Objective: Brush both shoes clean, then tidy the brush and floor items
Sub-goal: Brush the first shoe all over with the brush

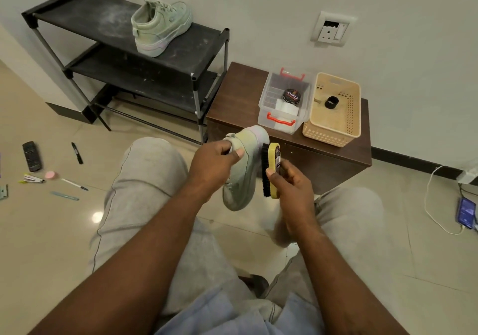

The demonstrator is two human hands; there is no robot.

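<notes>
My left hand (212,165) grips a pale green lace-up sneaker (241,169). My right hand (289,182) holds a yellow-backed, black-bristled brush (270,170), bristles against its sole. The second matching sneaker (161,25) stands beyond on the black rack (103,19).

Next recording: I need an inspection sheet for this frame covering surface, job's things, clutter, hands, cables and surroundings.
Surface: glossy tiled floor; brown cabinet against the wall.
Job's things: shoe held up, brush beside it with bristles toward it; second shoe on the rack top shelf.
Clutter: remote, black marker, pen, pink disc on the floor at left.
Hands: left hand grips the shoe; right hand holds the brush.
Cables: white cable runs to a phone on the floor.
Surroundings: clear box, basket on the cabinet; wall socket.
</notes>
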